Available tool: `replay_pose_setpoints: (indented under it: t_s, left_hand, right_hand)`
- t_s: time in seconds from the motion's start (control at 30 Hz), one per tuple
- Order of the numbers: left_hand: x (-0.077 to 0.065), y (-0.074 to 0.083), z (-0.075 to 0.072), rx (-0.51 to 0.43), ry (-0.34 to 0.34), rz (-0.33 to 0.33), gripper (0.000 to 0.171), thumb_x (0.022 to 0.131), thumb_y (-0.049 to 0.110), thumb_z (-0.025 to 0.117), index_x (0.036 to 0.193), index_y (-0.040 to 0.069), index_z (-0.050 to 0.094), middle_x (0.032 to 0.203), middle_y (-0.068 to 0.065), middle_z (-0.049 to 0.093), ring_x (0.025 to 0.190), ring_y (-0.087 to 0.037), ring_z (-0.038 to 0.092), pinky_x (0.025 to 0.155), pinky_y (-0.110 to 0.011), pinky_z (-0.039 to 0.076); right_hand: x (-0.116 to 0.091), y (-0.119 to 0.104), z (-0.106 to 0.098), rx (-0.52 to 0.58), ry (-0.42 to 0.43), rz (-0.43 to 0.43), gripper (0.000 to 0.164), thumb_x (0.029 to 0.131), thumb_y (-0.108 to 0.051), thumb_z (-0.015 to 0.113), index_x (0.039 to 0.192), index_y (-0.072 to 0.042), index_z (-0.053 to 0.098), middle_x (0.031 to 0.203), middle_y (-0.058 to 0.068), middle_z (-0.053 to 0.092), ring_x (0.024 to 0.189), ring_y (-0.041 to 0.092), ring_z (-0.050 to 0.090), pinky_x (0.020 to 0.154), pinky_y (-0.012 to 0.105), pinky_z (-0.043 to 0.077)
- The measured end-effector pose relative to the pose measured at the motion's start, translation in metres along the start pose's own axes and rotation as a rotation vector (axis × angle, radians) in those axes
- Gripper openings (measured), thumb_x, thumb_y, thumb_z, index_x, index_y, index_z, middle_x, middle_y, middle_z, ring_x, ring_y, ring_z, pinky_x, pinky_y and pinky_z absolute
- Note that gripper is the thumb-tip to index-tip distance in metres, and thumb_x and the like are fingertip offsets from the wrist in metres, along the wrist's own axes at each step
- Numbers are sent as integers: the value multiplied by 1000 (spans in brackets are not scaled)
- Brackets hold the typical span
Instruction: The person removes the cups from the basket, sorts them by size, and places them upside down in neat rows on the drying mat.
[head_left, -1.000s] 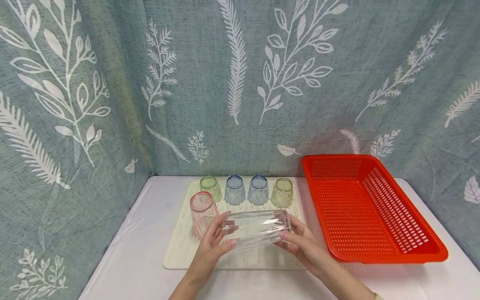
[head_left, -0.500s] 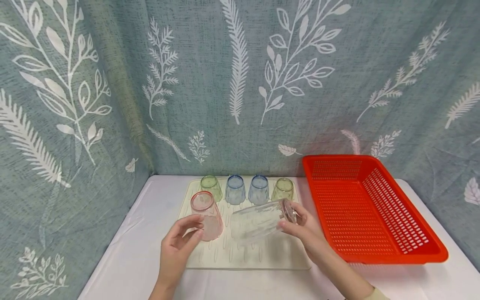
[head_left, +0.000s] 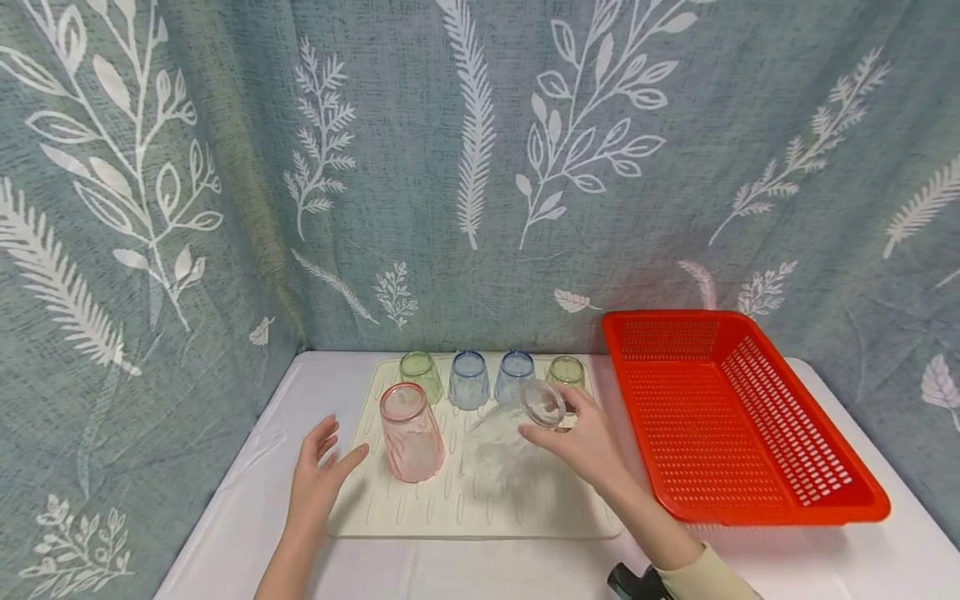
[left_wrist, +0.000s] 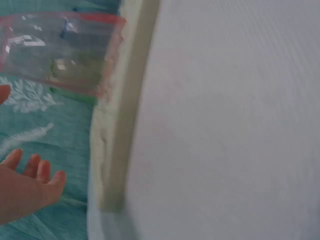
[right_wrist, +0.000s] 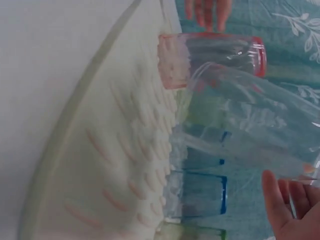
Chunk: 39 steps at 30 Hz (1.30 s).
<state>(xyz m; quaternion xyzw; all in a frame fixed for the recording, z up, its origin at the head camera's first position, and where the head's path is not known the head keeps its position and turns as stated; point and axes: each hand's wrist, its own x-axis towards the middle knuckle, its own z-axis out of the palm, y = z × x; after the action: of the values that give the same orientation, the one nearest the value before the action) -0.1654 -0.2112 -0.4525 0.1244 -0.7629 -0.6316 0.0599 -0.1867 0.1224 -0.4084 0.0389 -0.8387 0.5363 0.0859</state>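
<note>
My right hand [head_left: 585, 437] grips a clear tall glass [right_wrist: 255, 117] by its thick base end. The glass hangs tilted over the cream drying mat [head_left: 420, 521], with its wider mouth pointing down and to the left. Blurred in the head view, its lower part is hard to make out. A pink tall glass [head_left: 412, 437] stands mouth down on the mat, just left of the clear one. To the left of the mat, my left hand [head_left: 318, 475] is raised with fingers loosely bent and thumb apart, holding nothing.
Along the mat's back edge stand a green glass [head_left: 422, 377], two blue glasses [head_left: 469, 382] and another green glass [head_left: 567, 371], all mouth down. A red perforated basket [head_left: 738, 433] sits at the right. Patterned curtains [head_left: 420, 183] hang behind and beside the white table [head_left: 255, 508].
My left hand has let go of the clear glass and moved left, past the pink glass. My right hand has tipped the clear glass from nearly level to mouth down.
</note>
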Motion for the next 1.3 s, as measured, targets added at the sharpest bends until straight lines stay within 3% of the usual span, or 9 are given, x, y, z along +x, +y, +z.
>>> replay_pose_setpoints:
  t_s: [0.13, 0.43, 0.63, 1.3]
  left_hand:
    - [6, -11, -4, 66, -62, -31, 88, 90, 13, 69, 155, 1, 10, 157, -24, 17, 144, -40, 15, 118, -48, 16]
    - [10, -24, -5, 115, -183, -123, 99, 88, 18, 71, 155, 0, 0, 158, -29, 6, 144, -45, 6, 116, -56, 11]
    - [10, -27, -3, 100, -184, -124, 98, 87, 16, 71, 154, -1, 2, 158, -27, 10, 145, -44, 6, 116, -56, 9]
    - [9, -26, 0, 119, -148, -130, 93, 86, 14, 72, 153, -5, 10, 155, -28, 17, 144, -43, 12, 116, -55, 11]
  right_hand:
    - [7, -1, 7, -32, -3, -37, 64, 70, -27, 86, 126, -7, 63, 119, 9, 59, 104, 25, 58, 77, 34, 56]
    - [17, 1, 26, -31, -23, -92, 62, 67, -26, 88, 121, -7, 65, 112, 7, 58, 98, 22, 56, 76, 39, 57]
    - [21, 5, 36, -84, -33, -166, 60, 66, -26, 88, 118, -6, 66, 102, 3, 57, 90, 18, 54, 72, 38, 56]
    - [26, 1, 50, -177, -96, -165, 72, 66, -36, 87, 126, -5, 61, 110, 6, 59, 91, 21, 57, 71, 34, 51]
